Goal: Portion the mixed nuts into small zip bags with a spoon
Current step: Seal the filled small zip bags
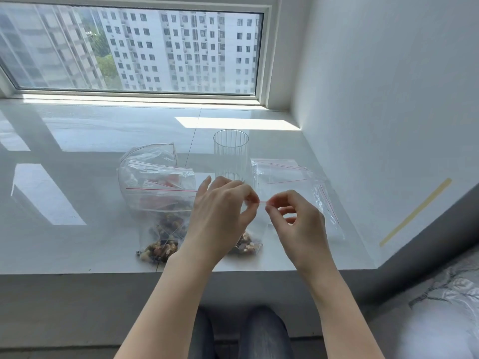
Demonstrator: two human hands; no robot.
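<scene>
Both hands work at the top edge of a small zip bag (247, 243) of mixed nuts standing on the white windowsill (77, 177). The left hand (223, 208) pinches the red zip strip with thumb and fingertips; the right hand (295, 216) pinches the same strip just beside it. A large zip bag (158, 193) of mixed nuts lies to the left. A ribbed clear glass (230, 154) stands behind the hands. Empty zip bags (290, 177) lie to the right. No readable writing or brand marks are visible.
</scene>
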